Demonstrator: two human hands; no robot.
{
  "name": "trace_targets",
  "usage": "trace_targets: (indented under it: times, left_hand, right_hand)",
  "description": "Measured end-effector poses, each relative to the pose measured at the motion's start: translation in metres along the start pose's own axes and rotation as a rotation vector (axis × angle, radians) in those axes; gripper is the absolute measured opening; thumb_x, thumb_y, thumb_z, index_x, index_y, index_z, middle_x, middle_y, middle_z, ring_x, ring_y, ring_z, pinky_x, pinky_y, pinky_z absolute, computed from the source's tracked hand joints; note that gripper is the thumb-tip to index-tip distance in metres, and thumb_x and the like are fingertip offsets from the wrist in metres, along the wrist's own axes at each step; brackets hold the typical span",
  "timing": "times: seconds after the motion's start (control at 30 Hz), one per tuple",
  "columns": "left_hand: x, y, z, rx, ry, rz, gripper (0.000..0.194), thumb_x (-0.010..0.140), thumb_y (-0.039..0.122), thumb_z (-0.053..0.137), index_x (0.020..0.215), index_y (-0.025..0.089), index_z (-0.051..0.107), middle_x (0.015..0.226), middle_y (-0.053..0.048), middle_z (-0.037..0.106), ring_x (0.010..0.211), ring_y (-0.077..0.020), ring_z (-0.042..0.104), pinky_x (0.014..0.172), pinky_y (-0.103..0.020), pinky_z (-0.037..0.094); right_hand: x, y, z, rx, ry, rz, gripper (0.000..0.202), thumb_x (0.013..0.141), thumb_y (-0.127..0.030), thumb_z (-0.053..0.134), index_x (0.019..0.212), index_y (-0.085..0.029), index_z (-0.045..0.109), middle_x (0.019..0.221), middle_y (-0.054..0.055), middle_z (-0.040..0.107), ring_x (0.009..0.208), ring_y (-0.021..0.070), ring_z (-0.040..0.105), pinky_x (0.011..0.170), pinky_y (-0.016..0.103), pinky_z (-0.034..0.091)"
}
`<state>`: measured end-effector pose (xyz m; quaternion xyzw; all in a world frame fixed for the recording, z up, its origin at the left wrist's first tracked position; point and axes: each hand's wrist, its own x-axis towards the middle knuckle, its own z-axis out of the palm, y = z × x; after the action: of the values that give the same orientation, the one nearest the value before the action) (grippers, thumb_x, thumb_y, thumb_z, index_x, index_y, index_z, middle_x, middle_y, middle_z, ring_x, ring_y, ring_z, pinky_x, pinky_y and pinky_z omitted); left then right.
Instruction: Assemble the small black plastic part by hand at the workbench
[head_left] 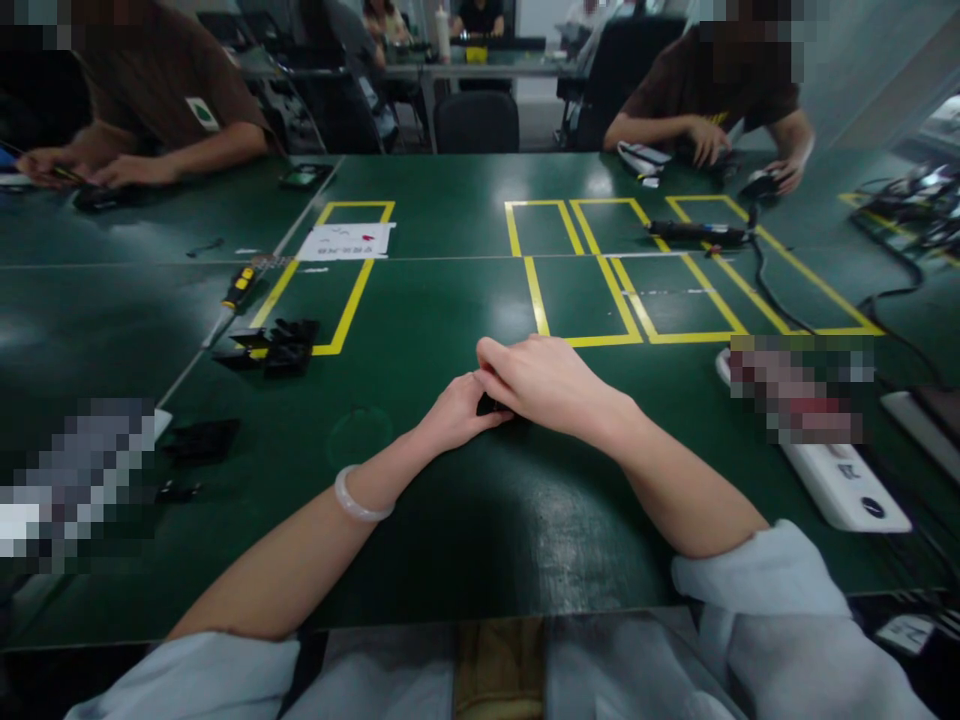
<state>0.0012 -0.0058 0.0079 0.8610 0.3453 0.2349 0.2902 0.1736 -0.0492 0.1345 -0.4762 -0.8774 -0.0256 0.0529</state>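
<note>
A green table [435, 560] fills the foreground, with chairs [476, 122] and seated people beyond it. Near the table's middle, the left hand [457, 412] pinches a small black piece [491, 404] between thumb and fingers, the piece mostly hidden; the right hand [551, 385] curls over it against the left, its fingertips out of sight, so whether it grips too I cannot tell. A pale bracelet [363, 497] rings the left wrist. To the left, black parts [289, 347] sit in a jumble over the lower-left corner of a yellow taped frame [350, 318], and a sheet of paper [337, 242] lies across that frame higher up. Just outside it is a yellow-and-black screwdriver [240, 287]. Nearer lies a flat black part [201, 440]. On the right, more taped frames [630, 318] stand side by side, a black tool [697, 233] lying across the lines of some. A white device [851, 490] rests nearer. At the far edge, two co-workers' hands [709, 140] handle dark objects.
</note>
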Motion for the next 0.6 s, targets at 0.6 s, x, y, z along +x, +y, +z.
trace_targets:
  times: [0.6]
  left_hand:
    - [0.0006, -0.0007, 0.001, -0.041, -0.008, -0.006, 0.031, 0.084, 0.036, 0.073, 0.107, 0.018, 0.066, 0.119, -0.011, 0.071, 0.115, -0.0346, 0.065, 0.101, -0.05, 0.052]
  right_hand:
    - [-0.0003, -0.0026, -0.0011, 0.005, -0.037, -0.032, 0.02, 0.102, -0.018, 0.04, 0.114, -0.016, 0.056, 0.092, 0.007, 0.075, 0.079, 0.0198, 0.069, 0.068, 0.031, 0.033]
